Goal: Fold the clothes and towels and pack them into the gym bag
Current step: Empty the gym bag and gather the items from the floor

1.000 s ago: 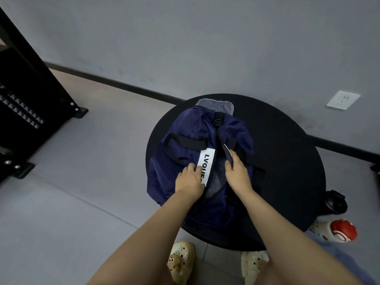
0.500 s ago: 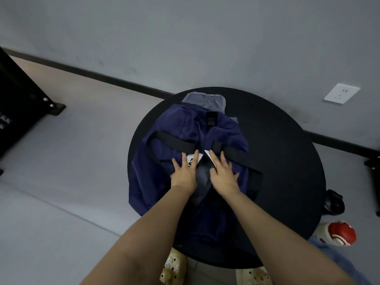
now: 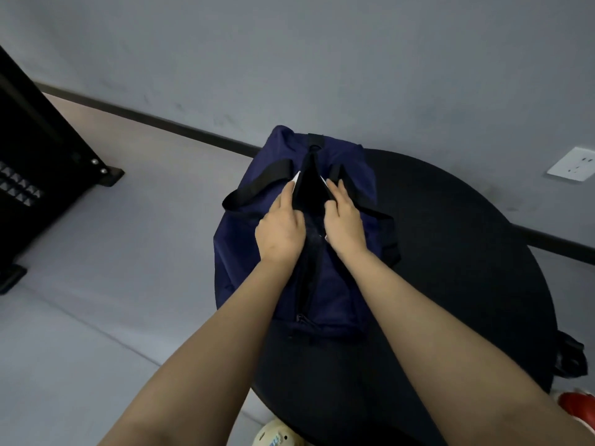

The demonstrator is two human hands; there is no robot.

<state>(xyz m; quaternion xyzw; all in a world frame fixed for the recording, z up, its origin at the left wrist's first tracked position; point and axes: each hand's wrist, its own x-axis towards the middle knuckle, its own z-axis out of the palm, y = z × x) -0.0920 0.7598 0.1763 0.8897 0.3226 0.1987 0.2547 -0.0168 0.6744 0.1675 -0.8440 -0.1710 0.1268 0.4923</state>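
A navy gym bag [image 3: 351, 169] with black straps lies lengthwise on the round black table [image 3: 450, 252]. Its top zip opening gapes dark between my hands. My left hand [image 3: 281, 228] grips the left lip of the opening, fingers curled over the fabric and a white label edge. My right hand [image 3: 343, 220] grips the right lip the same way. The bag's inside is black; no clothes or towels show.
A black metal stand [image 3: 42, 175] is on the floor at the left. A wall socket [image 3: 571, 164] sits at the right. A black object [image 3: 571, 358] and a red and white thing [image 3: 578, 405] lie beside the table at lower right. My light shoe [image 3: 278, 437] shows below.
Both hands went from lying on the bag's top to gripping the opening's two edges and spreading them apart. The bag now stands taller, and the grey cloth behind it is out of sight.
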